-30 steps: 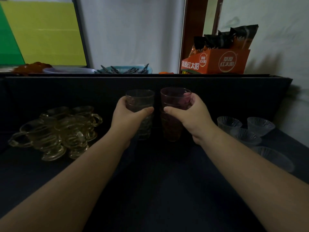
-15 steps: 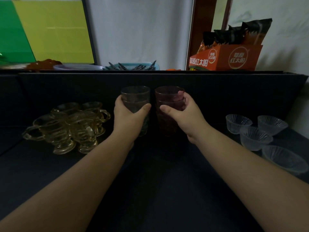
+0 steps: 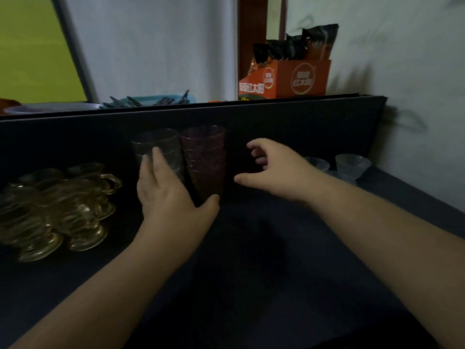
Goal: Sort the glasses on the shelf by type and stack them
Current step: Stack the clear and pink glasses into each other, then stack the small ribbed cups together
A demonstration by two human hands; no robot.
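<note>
A stack of grey tumblers (image 3: 164, 143) and a stack of purple tumblers (image 3: 204, 153) stand side by side against the back panel of the dark shelf (image 3: 251, 285). My left hand (image 3: 171, 200) is in front of the grey stack, fingers spread over its lower part and thumb stretched toward the foot of the purple stack; it grips nothing. To the right of the purple stack, my right hand (image 3: 274, 170) hovers with its fingers curled apart, holding nothing. Amber handled cups (image 3: 63, 205) cluster at the left. Small clear glass bowls (image 3: 352, 163) sit at the right, partly hidden by my right arm.
A dark back panel (image 3: 314, 122) closes the shelf behind the stacks. On the ledge above are an orange snack box (image 3: 289, 79), a blue basket (image 3: 156, 99) and a pale dish (image 3: 50, 108). A white wall bounds the right side.
Both hands gripped the tumbler stacks before. My right hand has let go of the purple stack and moved right. My left hand has loosened and slid down the grey stack.
</note>
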